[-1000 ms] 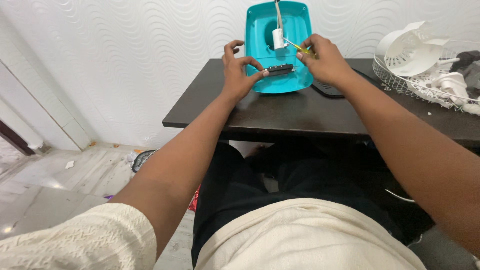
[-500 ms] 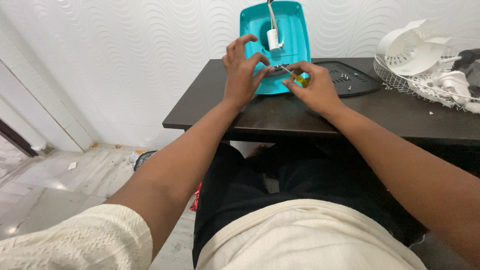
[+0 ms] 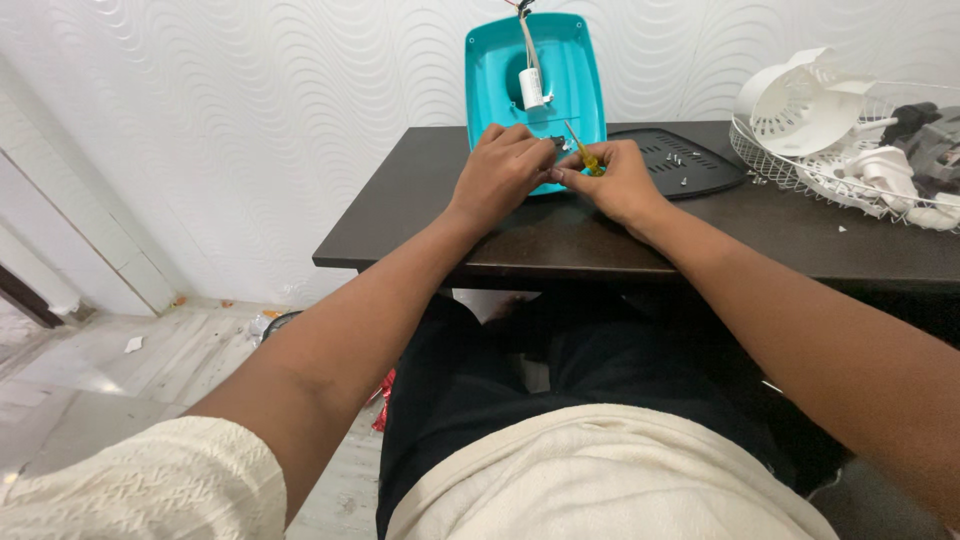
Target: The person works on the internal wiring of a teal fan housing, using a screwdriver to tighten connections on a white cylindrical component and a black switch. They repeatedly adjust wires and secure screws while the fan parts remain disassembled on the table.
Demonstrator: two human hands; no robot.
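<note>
At the upper centre of the frame, the left hand [image 3: 503, 168] curls its fingers over the lower edge of a teal plastic housing [image 3: 535, 75] that leans against the wall on the dark table [image 3: 600, 235]. Just right of it, the right hand [image 3: 620, 182] pinches a yellow-handled screwdriver [image 3: 583, 152], tip toward the housing. A black perforated plate [image 3: 678, 160] lies beside, and white fan parts [image 3: 850, 130] sit at far right.

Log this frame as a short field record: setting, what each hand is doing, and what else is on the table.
Setting: dark table against a white wavy wall
Left hand: rests on the teal housing, fingers curled at its lower edge
Right hand: grips a yellow screwdriver, tip toward the housing
In housing: white cylinder with wires
Right of housing: black panel with loose screws
Far right: white fan parts
</note>
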